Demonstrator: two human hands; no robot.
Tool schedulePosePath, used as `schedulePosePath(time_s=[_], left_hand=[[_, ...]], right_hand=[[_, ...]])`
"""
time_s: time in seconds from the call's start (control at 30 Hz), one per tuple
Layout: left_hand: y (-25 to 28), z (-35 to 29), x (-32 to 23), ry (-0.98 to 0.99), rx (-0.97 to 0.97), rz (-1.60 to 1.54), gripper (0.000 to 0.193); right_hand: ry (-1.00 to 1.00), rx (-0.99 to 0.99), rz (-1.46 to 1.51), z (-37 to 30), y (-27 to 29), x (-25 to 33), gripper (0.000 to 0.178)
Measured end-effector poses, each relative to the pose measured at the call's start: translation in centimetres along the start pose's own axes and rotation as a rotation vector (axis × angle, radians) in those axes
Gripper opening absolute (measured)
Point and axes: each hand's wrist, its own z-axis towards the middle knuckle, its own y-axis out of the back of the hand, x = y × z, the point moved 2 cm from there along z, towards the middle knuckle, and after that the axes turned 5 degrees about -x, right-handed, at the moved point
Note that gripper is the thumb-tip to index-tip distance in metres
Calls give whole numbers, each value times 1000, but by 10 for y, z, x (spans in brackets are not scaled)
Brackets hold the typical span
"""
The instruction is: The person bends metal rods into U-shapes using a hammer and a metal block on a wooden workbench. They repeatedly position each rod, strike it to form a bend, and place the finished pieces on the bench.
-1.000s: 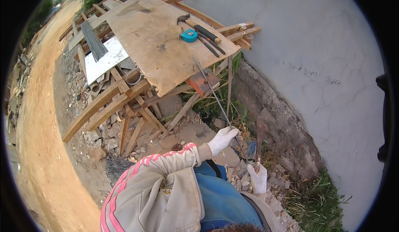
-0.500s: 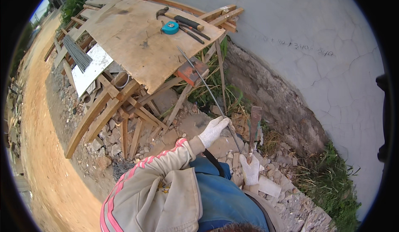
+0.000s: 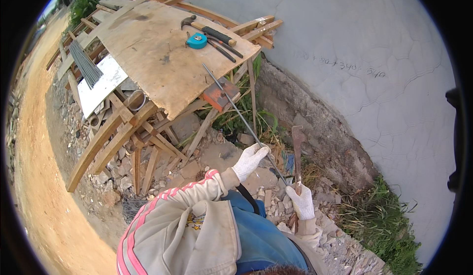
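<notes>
White-gloved fingers [image 3: 261,153] of the left hand [image 3: 248,162] wrap a long, thin grey metal rod [image 3: 238,112]; the right hand [image 3: 302,203] holds a rusty flat metal tool [image 3: 297,149]. Crossing the brown plywood desk's [image 3: 133,43] near edge, the rod looks stiff, light, best held mid-length.

Left hand [image 3: 250,162] grips metal rod [image 3: 244,122]; right hand [image 3: 302,202] holds rusty flat-bladed tool [image 3: 297,152] near rod's lower end. Hammer [image 3: 217,33], teal tape measure [image 3: 196,41] on plywood sheet [image 3: 143,53].

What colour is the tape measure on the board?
The tape measure is teal; the head view shows it best.
</notes>
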Motion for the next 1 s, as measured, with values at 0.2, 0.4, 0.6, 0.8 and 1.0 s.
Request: schedulePosePath(time_s=[0.2,0.4,0.6,0.8,1.0], left_hand=[[2,-5,-10,-21,-103,48,25],[12,-19,-28,-42,-100,338,38],[5,-11,-45,-61,-10,316,43],[26,-8,-115,-157,6,482,38],[97,24,-214,-634,-492,547,26]], right_hand=[[-193,176,263,-6,-8,18,25],[-227,131,409,-29,-36,7,24],[-131,17,169,6,-1,14,26],[192,-53,-187,56,14,47,25],[410,-120,-284,73,-46,87,32]])
